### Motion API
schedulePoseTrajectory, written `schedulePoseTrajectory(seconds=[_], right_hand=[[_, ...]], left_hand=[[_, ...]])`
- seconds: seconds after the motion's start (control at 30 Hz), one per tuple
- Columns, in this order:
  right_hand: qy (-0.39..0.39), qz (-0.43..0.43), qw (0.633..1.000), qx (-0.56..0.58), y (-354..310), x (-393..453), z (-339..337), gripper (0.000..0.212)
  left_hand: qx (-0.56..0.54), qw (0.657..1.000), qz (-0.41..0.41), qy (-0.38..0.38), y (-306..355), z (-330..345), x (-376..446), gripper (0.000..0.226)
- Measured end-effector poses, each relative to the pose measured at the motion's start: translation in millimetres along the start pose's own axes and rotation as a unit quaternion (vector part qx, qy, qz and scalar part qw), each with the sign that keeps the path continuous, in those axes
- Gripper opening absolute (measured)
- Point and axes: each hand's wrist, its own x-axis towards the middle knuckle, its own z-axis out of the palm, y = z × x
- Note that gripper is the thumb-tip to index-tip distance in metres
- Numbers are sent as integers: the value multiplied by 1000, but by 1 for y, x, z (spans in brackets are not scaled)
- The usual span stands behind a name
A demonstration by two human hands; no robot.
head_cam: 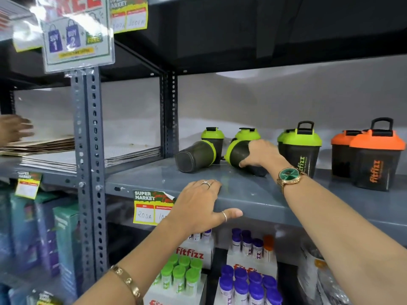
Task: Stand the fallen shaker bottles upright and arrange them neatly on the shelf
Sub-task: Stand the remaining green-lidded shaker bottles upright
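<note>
Two dark shaker bottles with green lids lie on their sides on the grey shelf (154, 179). The left fallen bottle (195, 156) points its base toward me. My right hand (262, 154) is wrapped over the right fallen bottle (236, 151). My left hand (204, 203) rests on the shelf's front edge, thumb under the lip, holding no bottle. Behind the fallen ones two green-lidded bottles (212, 135) stand upright. Further right stand green-lidded bottles with handles (301, 148) and orange-lidded bottles (374, 157).
A slotted metal post (88, 150) splits the shelving. Flat cardboard sheets (44, 146) lie in the left bay, where another person's hand (13, 130) reaches in. A price tag (152, 208) hangs on the shelf edge. Small tubes and boxes (246, 278) fill the shelf below.
</note>
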Motion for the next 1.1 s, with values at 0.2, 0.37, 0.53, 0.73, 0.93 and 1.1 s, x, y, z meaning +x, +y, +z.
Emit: schedulePoseTrajectory(seconds=[0.2,0.37,0.53,0.73,0.93,1.1], right_hand=[[87,80,960,254,0,1,-1,55],[1,122,928,353,6,0,4,65],[-97,148,925,336,9,-11,0,60],[-90,180,889,412,6,-8,-1,121],[121,168,904,374,-18,-4,-28,117],[168,123,969,132,-40,5,-42,87]], left_hand=[[0,1000,3,-3,0,1,0,87],[-13,1000,7,1,-2,3,1,80],[-18,1000,10,6,-2,3,0,78],[-23,1000,4,-2,0,2,-1,80],[-24,1000,0,2,0,2,0,81],[-16,1000,0,-2,0,2,0,82]])
